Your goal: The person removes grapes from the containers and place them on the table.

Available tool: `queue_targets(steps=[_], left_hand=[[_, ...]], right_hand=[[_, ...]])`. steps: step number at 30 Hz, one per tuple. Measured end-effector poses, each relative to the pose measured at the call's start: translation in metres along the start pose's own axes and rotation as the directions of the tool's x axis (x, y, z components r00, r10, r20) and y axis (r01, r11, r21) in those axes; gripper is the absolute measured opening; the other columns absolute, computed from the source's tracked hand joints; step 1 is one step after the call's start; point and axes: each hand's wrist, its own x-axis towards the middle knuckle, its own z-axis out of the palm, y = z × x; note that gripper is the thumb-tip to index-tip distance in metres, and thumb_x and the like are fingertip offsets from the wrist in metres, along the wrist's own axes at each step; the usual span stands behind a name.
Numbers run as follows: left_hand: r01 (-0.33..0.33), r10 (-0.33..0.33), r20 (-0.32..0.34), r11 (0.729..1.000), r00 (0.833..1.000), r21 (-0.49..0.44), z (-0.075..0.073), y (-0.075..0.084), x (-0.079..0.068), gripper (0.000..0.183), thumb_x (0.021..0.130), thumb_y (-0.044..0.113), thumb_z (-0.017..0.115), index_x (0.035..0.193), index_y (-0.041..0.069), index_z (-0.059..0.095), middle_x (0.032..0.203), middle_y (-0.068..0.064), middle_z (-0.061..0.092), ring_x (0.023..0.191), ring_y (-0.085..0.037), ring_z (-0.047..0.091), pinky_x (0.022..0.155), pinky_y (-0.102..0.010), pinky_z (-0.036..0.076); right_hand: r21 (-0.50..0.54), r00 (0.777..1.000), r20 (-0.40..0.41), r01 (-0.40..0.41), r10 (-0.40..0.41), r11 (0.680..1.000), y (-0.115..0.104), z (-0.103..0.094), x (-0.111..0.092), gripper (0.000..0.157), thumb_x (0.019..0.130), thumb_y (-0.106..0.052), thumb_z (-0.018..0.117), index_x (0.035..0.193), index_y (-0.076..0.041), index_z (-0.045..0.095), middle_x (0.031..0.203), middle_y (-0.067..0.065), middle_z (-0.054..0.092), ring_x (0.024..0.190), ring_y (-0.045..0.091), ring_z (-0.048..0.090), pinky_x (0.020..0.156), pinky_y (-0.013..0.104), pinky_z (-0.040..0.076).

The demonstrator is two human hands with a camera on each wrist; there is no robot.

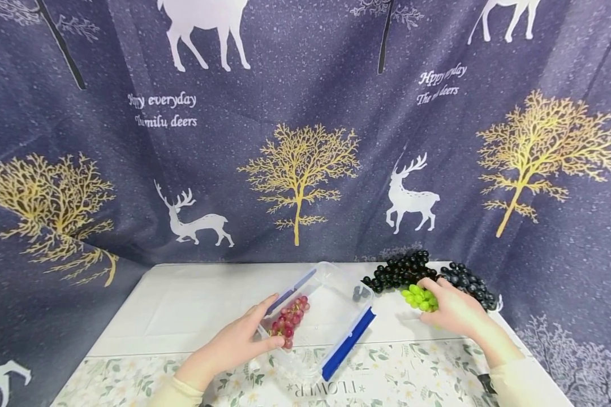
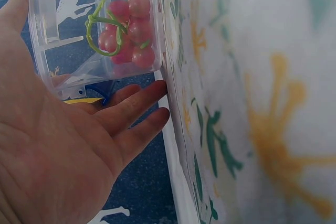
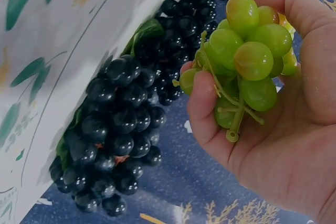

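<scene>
My right hand (image 1: 455,308) holds a bunch of green grapes (image 1: 418,298), its fingers and thumb curled round the fruit, as the right wrist view shows. Just past it lie bunches of black grapes (image 1: 399,271) on the table. A clear plastic box (image 1: 331,311) with blue side flaps stands in the middle, with a bunch of red grapes (image 1: 289,319) inside at its left end. At that end my left hand (image 1: 239,339) rests against the box, thumb and fingers spread. In the left wrist view its fingers (image 2: 137,106) are extended beside the box wall.
A second bunch of dark grapes (image 1: 465,282) lies at the table's back right. The table (image 1: 183,305) has a white top with a flower-printed cloth (image 1: 147,379) along the front. Behind it hangs a dark blue curtain (image 1: 326,90) with deer and trees.
</scene>
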Motion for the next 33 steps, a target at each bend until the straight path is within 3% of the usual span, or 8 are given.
queue_targets(steps=[6,16,21,26,33], left_hand=[[0.007,-0.007,0.0,1.0,1.0,-0.002,0.0,0.0,0.0,0.093,0.104,0.064,0.071,0.179,0.037,0.023,0.176,-0.015,0.04,0.141,-0.043,0.061,0.102,-0.069,0.055],[0.016,-0.016,-0.002,1.0,1.0,0.004,0.001,0.001,0.0,0.094,0.103,0.066,0.071,0.179,0.038,0.023,0.176,-0.013,0.041,0.139,-0.04,0.063,0.101,-0.067,0.056],[-0.002,0.002,-0.006,1.0,1.0,0.012,0.001,-0.001,0.001,0.095,0.103,0.066,0.071,0.179,0.033,0.024,0.175,-0.015,0.042,0.137,-0.04,0.064,0.099,-0.066,0.057],[-0.031,0.031,-0.016,0.999,0.999,0.036,0.002,-0.003,0.003,0.099,0.103,0.065,0.072,0.179,0.022,0.026,0.171,-0.017,0.046,0.129,-0.033,0.067,0.095,-0.059,0.058],[-0.011,0.011,-0.004,1.0,1.0,0.028,0.002,-0.002,0.003,0.098,0.103,0.064,0.073,0.179,0.025,0.025,0.17,-0.015,0.048,0.112,-0.021,0.066,0.085,-0.049,0.057]], right_hand=[[-0.001,1.0,0.008,-0.015,0.015,1.0,0.008,0.002,-0.004,0.071,0.081,-0.033,0.091,0.145,-0.019,0.063,0.113,0.008,0.061,0.075,0.02,0.055,0.059,0.042,0.05],[0.005,0.999,0.023,-0.031,0.031,1.0,0.015,0.001,-0.008,0.069,0.084,-0.031,0.09,0.145,-0.018,0.062,0.112,0.008,0.061,0.078,0.02,0.057,0.06,0.043,0.049],[0.003,0.998,0.05,-0.045,0.045,0.999,0.022,0.0,-0.01,0.07,0.086,-0.035,0.091,0.147,-0.017,0.062,0.125,0.017,0.064,0.086,0.026,0.066,0.063,0.05,0.054],[0.026,0.99,0.114,-0.084,0.08,0.996,0.031,-0.001,-0.011,0.076,0.089,-0.037,0.089,0.154,-0.013,0.058,0.135,0.025,0.061,0.087,0.025,0.067,0.063,0.048,0.055],[0.014,0.99,0.12,-0.081,0.079,0.997,0.039,-0.002,-0.017,0.073,0.088,-0.035,0.089,0.151,-0.013,0.06,0.125,0.019,0.062,0.084,0.024,0.064,0.064,0.048,0.054]])
